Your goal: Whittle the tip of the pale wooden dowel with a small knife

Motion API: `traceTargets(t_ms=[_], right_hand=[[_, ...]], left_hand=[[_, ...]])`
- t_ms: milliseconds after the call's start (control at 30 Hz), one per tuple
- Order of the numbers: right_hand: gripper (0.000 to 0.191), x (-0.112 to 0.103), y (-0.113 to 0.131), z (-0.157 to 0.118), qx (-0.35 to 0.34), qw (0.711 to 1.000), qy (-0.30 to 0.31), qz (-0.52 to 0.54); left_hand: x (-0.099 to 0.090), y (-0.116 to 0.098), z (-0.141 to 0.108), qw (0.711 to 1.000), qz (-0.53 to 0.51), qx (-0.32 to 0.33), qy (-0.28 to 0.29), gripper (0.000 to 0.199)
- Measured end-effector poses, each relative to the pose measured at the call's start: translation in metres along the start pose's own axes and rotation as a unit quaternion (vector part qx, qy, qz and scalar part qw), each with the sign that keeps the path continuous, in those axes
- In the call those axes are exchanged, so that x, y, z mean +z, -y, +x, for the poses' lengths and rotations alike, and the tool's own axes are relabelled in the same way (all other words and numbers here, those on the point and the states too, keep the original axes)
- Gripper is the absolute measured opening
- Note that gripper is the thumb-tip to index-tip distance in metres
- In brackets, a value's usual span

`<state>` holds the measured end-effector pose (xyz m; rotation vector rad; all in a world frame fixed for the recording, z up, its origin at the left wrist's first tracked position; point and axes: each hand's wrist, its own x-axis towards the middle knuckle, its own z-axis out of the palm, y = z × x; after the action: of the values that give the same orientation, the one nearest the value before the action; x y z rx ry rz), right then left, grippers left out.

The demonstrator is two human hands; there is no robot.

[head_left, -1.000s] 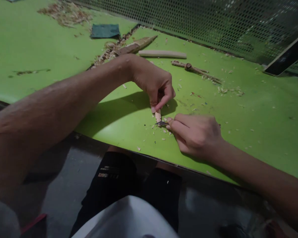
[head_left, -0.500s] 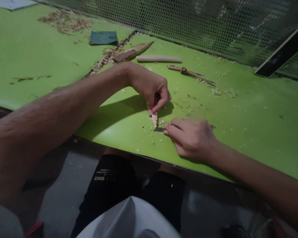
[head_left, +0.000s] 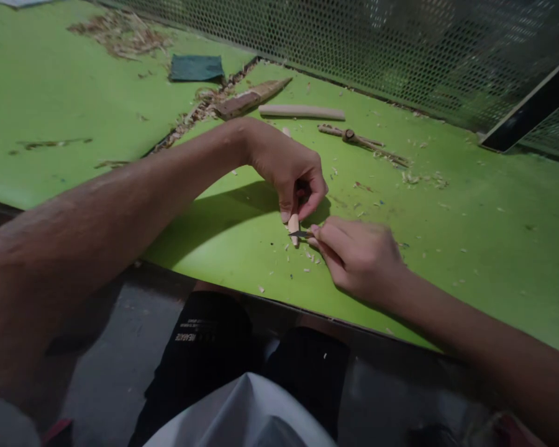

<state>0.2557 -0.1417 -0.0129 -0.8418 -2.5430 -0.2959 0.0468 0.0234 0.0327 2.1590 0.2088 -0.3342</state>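
Between the thumb and fingers of my left hand is a small pale piece of wood, its narrow tip pointing toward the table's near edge. The upper part of that piece is hidden by my fingers. My right hand grips a small carving knife whose handle is mostly covered. The dark blade lies across the wood near its tip, touching or just over it. Little wood chips are scattered around both hands on the green table.
Behind my left hand lie a pale wooden stick, a pointed piece of wood, a forked twig and a dark green cloth-like piece. A shavings heap sits far left. A phone-like slab leans against the perforated metal screen.
The blade has moved from beside the wood's tip to across it, slightly farther up. My left fingers have shifted and the wood piece appears turned. The whole view has moved slightly.
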Motion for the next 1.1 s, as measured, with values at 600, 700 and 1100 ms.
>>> traceTargets(t_ms=[600,700,1100], right_hand=[[0.021,-0.001,0.000,-0.003,-0.013,0.999,0.028,0.040],[0.024,-0.005,0.002,-0.006,-0.031,0.998,0.036,0.036],[0.018,-0.004,-0.006,-0.005,0.041,0.996,-0.039,0.072]], left_hand=[[0.001,0.000,-0.003,1.000,0.004,-0.012,-0.003,0.025],[0.001,0.000,-0.003,1.000,-0.006,-0.007,-0.005,0.024],[0.007,-0.004,0.000,0.998,0.013,0.026,-0.055,0.023]])
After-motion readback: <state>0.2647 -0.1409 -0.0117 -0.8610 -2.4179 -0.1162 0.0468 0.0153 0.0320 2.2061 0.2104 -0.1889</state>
